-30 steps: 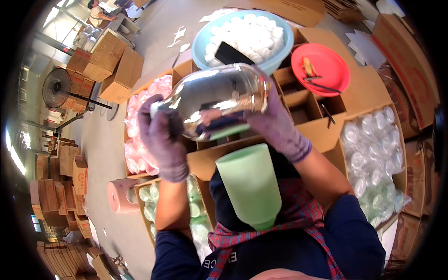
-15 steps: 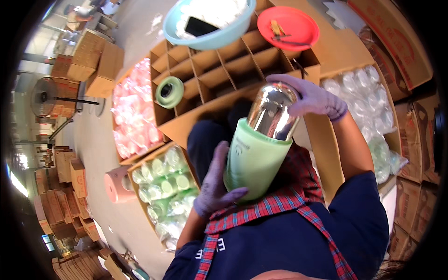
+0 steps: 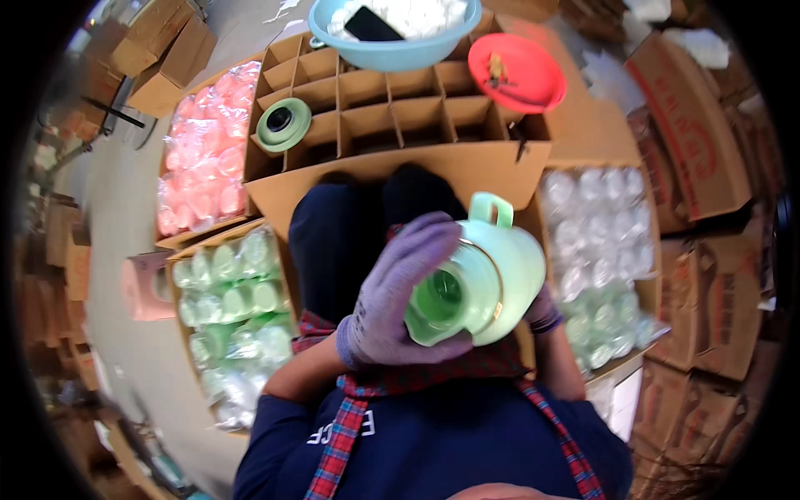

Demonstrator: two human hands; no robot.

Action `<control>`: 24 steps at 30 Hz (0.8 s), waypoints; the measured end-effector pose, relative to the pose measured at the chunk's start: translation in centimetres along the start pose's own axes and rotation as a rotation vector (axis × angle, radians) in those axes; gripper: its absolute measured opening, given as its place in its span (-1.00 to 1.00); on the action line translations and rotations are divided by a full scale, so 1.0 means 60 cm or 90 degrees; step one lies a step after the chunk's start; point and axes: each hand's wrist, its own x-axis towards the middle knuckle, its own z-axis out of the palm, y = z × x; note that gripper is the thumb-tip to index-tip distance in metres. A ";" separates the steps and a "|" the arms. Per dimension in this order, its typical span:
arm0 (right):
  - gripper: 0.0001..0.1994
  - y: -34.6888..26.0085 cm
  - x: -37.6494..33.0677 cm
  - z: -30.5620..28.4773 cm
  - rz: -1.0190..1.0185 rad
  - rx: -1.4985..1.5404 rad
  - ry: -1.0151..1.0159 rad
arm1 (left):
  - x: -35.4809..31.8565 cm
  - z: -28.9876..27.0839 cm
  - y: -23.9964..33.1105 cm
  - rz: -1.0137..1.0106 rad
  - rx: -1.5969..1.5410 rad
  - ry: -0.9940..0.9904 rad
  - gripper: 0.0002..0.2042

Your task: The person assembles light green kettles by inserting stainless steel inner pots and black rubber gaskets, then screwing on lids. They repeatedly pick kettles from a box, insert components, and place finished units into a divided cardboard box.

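Head view. The mint-green jug (image 3: 518,275) is located off the near edge of the divided carton (image 3: 487,171), between that edge and the plaid apron (image 3: 340,433). The jug is tilted: the mouth is directed leftward and up to the camera, the loop handle toward the carton. 1 gold-coloured ring encircles the shoulder.

Left hand (image 3: 387,307), gloved: thumb and fingers are parted widely and curve around the jug at the neck, fingers above the mouth, thumb below it. Right hand (image 3: 543,310), gloved: the jug body covers most of it; how far its fingers are open, and whether they grip, cannot be told.

Divided carton: 1 green lid-like part (image 3: 293,135) with a black centre sits at the left near corner. The blue basin (image 3: 392,55) overlaps the far edge and contains white pieces (image 3: 429,15), with 1 flat black object (image 3: 372,25) on top. The red plate (image 3: 535,73) rests at the right far corner and carries 1 tan piece (image 3: 497,67).

Side positions: wrapped pink pieces (image 3: 204,146) adjoin the left edge. Wrapped green pieces (image 3: 229,296) lie nearer the person, beside the pink stool (image 3: 143,287). Clear-wrapped pieces (image 3: 598,221) fill the right carton (image 3: 655,250).
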 end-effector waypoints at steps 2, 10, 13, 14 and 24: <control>-0.32 -0.019 0.038 0.012 -0.209 -0.406 -0.052 | 0.038 0.021 0.010 -0.019 -0.069 -0.065 -0.16; -0.37 -0.034 0.071 0.022 -0.199 -0.318 0.038 | 0.033 0.013 0.010 -0.083 -0.112 -0.042 -0.12; -0.38 -0.035 0.063 0.020 -0.198 -0.308 0.064 | 0.037 0.005 0.007 -0.060 -0.098 -0.060 -0.10; -0.38 -0.033 0.065 0.019 -0.198 -0.302 0.068 | 0.037 0.002 0.009 -0.059 -0.095 -0.063 -0.10; -0.37 -0.063 0.037 0.016 -0.167 -0.306 0.094 | -0.027 -0.016 -0.030 0.017 -0.014 0.124 -0.11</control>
